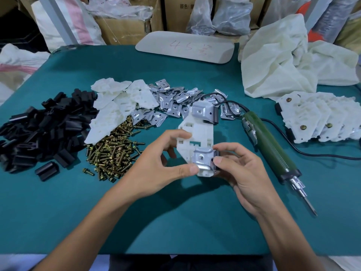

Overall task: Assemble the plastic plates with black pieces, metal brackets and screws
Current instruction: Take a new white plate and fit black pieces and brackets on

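Green tabletop (pixel 58 212): left hand (pixel 156 169) and right hand (pixel 242 169) both pinch white plate (pixel 199 132) at lower metal bracket (pixel 202 158).

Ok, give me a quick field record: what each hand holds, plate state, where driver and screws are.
left hand: grips plate at its left edge
right hand: pinches near bracket
plate: near and far bracket seated, holes without screws
screwdriver: lies on table, right of hands
screws: loose pile left of hands
finished plates: stacked far right
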